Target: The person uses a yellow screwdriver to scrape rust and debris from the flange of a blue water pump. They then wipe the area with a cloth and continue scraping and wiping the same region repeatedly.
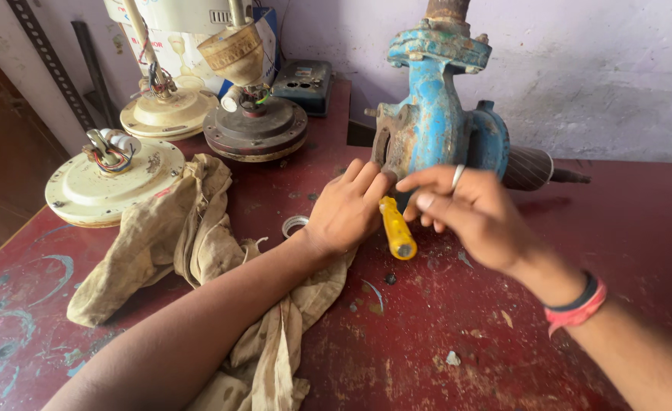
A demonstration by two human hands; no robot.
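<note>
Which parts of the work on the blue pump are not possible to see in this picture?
- Head view: the tip of the yellow-handled screwdriver is hidden behind the left hand.
- Head view: the right hand covers the lower front of the blue pump.
- Head view: the pump's top pipe is cut off by the upper edge.
- Head view: which hand grips the screwdriver is unclear.

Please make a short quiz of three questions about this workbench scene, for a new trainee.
1. True or false: the left hand rests against the blue pump housing.
2. Which colour is the screwdriver handle between the two hands? A) green B) yellow C) black
3. Fill in: the right hand wears a silver ____ on one finger.

Key: 1 true; 2 B; 3 ring.
</note>
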